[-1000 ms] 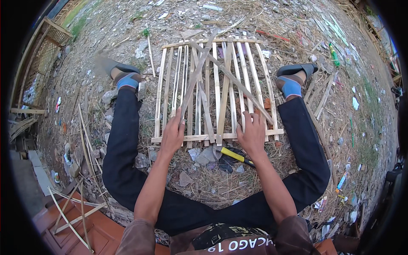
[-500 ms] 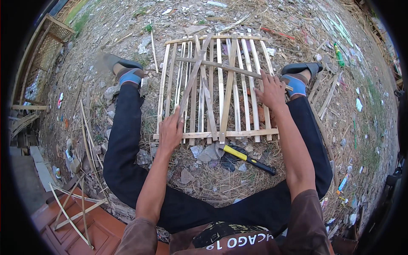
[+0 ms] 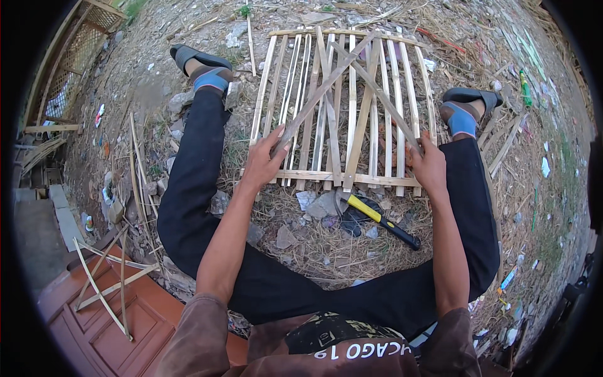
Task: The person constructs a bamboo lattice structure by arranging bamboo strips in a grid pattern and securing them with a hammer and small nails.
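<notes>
Two wooden strips [image 3: 309,112] cross over that slatted frame [image 3: 389,181]; a hammer [image 3: 375,215] lies before it, a bottle [image 3: 526,89] to its right.

Brown panelled door [image 3: 143,317], lower left — latticed frame [image 3: 66,72], upper left — green bottle [image 3: 525,88], right.

Two hands [image 3: 262,161] here, two held strips [image 3: 389,107], one slatted frame [image 3: 358,135], one hammer [image 3: 382,220], two sandals [image 3: 465,95], and one green bottle [image 3: 525,89]!

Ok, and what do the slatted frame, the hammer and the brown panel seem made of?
Slatted frame: bare wood or bamboo, given its pale, uncoated strips.
Hammer: grey head, probably metal; yellow-and-black handle, likely plastic or rubber by its even colour.
Brown panel: perhaps painted wood, from its even colour and moulded rectangles.
</notes>
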The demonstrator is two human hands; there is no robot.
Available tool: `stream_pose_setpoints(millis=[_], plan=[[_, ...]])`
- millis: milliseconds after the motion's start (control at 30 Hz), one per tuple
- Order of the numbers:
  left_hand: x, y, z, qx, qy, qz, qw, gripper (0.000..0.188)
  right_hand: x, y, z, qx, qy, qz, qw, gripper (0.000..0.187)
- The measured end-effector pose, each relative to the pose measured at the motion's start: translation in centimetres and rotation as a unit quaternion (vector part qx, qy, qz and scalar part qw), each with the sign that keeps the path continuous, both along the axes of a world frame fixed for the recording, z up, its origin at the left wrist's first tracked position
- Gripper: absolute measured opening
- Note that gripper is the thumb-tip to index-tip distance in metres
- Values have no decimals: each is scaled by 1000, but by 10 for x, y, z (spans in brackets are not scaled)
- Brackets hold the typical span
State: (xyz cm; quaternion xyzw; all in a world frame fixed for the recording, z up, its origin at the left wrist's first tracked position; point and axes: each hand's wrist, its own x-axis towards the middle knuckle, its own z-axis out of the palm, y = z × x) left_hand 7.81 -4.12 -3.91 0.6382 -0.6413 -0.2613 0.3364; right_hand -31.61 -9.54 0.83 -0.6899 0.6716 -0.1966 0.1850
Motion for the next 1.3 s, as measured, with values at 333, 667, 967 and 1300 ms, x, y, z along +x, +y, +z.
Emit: stream_pose_setpoints(millis=[333, 667, 967, 1300], plan=[[-14, 3, 6, -64, -188, 52, 979, 26, 27, 13, 21, 21, 80, 3, 997, 26], [-17, 1, -3, -34, -177, 69, 981, 27, 50, 16, 12, -8, 73, -3, 997, 24], [-30, 5, 12, -65, -193, 79, 976, 26, 67, 16, 7, 8, 88, -11, 996, 27], [-31, 12, 8, -37, -190, 120, 974, 26, 66, -4, 6, -48, 28, -61, 997, 26]])
